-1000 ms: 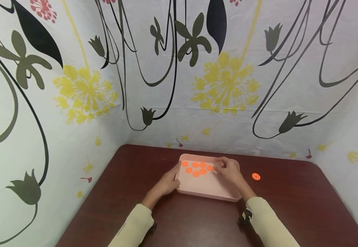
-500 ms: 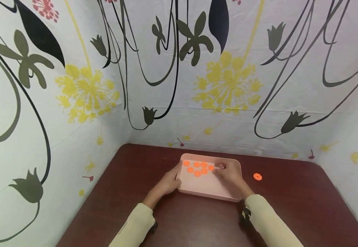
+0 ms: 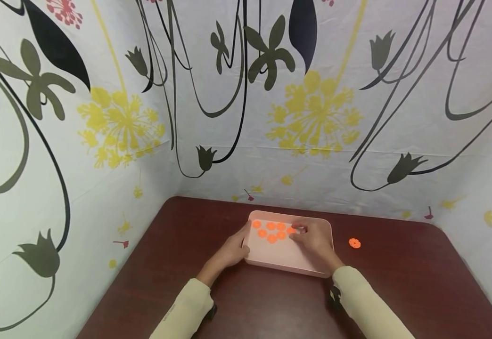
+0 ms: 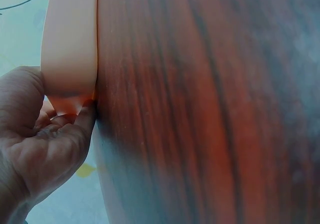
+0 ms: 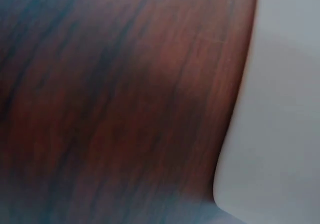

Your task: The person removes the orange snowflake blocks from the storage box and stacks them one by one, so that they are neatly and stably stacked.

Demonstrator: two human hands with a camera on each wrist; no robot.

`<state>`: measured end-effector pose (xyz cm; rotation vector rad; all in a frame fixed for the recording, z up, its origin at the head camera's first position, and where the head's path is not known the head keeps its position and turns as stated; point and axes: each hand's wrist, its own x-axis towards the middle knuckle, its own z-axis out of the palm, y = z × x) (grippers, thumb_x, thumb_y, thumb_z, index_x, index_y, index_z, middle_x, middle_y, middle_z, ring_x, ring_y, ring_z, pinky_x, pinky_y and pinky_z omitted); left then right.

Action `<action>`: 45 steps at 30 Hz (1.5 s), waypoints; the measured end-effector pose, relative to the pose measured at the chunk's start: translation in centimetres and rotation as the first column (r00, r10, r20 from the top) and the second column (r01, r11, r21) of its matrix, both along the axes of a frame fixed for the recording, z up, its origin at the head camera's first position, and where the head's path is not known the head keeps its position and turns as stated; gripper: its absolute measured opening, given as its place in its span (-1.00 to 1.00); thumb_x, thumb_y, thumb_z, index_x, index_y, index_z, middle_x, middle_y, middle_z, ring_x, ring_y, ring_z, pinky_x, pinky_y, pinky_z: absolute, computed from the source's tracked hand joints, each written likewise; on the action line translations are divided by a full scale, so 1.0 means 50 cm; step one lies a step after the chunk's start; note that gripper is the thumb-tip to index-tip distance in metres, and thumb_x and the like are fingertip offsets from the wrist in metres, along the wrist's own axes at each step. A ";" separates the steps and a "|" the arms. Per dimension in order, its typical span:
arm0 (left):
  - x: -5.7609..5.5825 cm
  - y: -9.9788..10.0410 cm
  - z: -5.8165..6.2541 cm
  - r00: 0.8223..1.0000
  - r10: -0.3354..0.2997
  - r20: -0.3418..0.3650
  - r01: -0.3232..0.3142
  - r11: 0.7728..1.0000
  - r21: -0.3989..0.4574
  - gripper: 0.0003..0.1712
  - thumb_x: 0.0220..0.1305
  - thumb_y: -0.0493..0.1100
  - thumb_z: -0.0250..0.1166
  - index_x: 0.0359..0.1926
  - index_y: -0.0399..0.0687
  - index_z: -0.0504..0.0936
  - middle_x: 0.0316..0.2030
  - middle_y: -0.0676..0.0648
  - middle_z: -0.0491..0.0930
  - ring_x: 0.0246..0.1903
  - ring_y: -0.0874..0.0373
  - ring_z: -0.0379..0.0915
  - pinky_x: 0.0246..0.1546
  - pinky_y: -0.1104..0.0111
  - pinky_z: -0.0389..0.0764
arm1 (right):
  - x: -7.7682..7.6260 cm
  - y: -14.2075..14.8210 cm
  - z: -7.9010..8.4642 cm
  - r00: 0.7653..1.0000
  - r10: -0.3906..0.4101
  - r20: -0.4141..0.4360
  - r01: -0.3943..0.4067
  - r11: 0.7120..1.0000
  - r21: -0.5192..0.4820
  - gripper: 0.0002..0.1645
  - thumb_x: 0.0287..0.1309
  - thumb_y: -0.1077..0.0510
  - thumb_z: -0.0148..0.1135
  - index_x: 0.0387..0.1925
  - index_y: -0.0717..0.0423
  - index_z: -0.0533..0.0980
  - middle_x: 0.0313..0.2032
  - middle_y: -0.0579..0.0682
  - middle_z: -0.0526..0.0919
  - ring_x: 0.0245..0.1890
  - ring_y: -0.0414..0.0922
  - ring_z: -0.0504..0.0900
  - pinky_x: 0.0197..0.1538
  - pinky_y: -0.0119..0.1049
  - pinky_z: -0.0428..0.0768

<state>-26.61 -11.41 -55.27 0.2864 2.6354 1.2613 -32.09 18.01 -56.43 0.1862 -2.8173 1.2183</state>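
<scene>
Table (image 3: pixel 263 306): near edge cut off in head view. Pink tray (image 3: pixel 271 257) near table's far edge; its right side partly hidden by right hand (image 3: pixel 315 237). Left hand (image 3: pixel 233 249) grips tray's left edge. Right fingertips at rightmost tray disc (image 3: pixel 290 230), partly covering it; pinch or touch, cannot tell. Other orange discs (image 3: pixel 272 238) toward tray's far-left corner. Loose disc (image 3: pixel 355 243) on table, right of tray.

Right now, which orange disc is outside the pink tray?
The orange disc lying alone on the wood-grained table, right of the pink tray; the other discs are inside it.
</scene>
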 end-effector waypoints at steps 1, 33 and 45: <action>0.000 0.000 0.000 1.000 -0.001 0.000 0.001 1.000 -0.002 0.00 0.38 -0.34 0.15 0.73 0.06 -0.07 0.71 -0.02 -0.02 0.53 0.07 0.19 0.53 0.00 0.26 | 0.001 -0.001 -0.001 1.000 -0.009 -0.016 0.009 1.000 0.019 -0.62 0.04 0.08 0.64 -0.05 0.01 0.80 -0.48 -0.07 0.68 -0.48 -0.19 0.47 -0.44 -0.36 0.38; 0.000 0.002 -0.003 1.000 -0.019 -0.006 0.019 1.000 -0.002 0.00 0.34 -0.34 0.13 0.72 0.01 -0.06 0.71 0.00 -0.03 0.64 0.06 0.03 0.57 -0.03 0.21 | 0.010 -0.003 0.001 0.996 0.087 -0.012 -0.085 0.991 0.106 -0.73 0.09 0.08 0.53 -0.20 0.09 0.70 -0.47 -0.08 0.64 -0.47 -0.17 0.50 -0.34 -0.29 0.45; -0.004 -0.002 -0.005 1.000 -0.014 0.000 0.014 1.000 0.009 0.05 0.33 -0.39 0.12 0.73 0.12 -0.10 0.72 0.03 -0.06 0.52 0.09 0.16 0.43 0.07 0.31 | 0.031 0.017 0.040 0.994 0.069 -0.087 -0.060 0.993 0.098 -0.70 0.09 0.00 0.57 -0.19 0.02 0.71 -0.57 -0.13 0.63 -0.56 -0.21 0.52 -0.50 -0.32 0.46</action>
